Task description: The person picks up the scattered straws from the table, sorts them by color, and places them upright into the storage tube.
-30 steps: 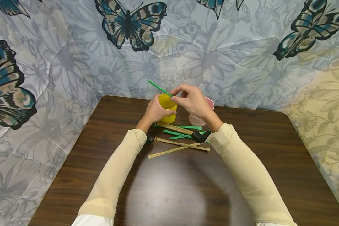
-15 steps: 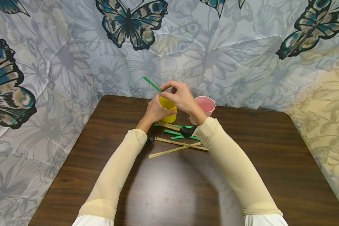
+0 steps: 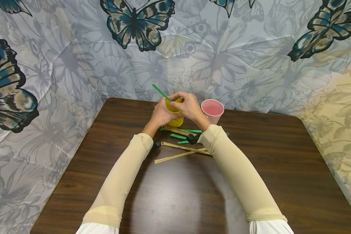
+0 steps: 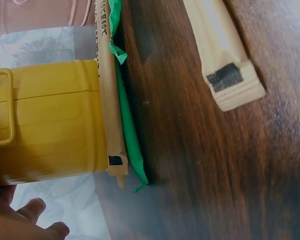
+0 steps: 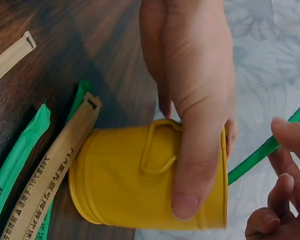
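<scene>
My left hand (image 3: 160, 114) grips a small yellow metal pail (image 3: 175, 123), upright at the back of the table, with its thumb across the side. A loop for a handle shows on the pail's wall in the right wrist view. Over the mouth, my right hand (image 3: 188, 105) pinches a green paper-wrapped straw (image 3: 161, 91) between thumb and fingertips. The straw (image 5: 255, 161) leans, its upper end pointing up and left; its lower end goes behind the pail's rim and is hidden. In the left wrist view the pail (image 4: 50, 125) stands close beside wrapped straws.
A pink cup (image 3: 213, 108) stands right of the pail. In front lie several wrapped straws, some green (image 3: 178, 136), some tan (image 3: 175, 157), partly crossing each other. A butterfly-print cloth (image 3: 222, 58) hangs behind the table's back edge.
My right hand has moved left over the pail with the green straw, then lowered, bringing the straw down. The pink cup has come into fuller view. My left hand stays on the pail.
</scene>
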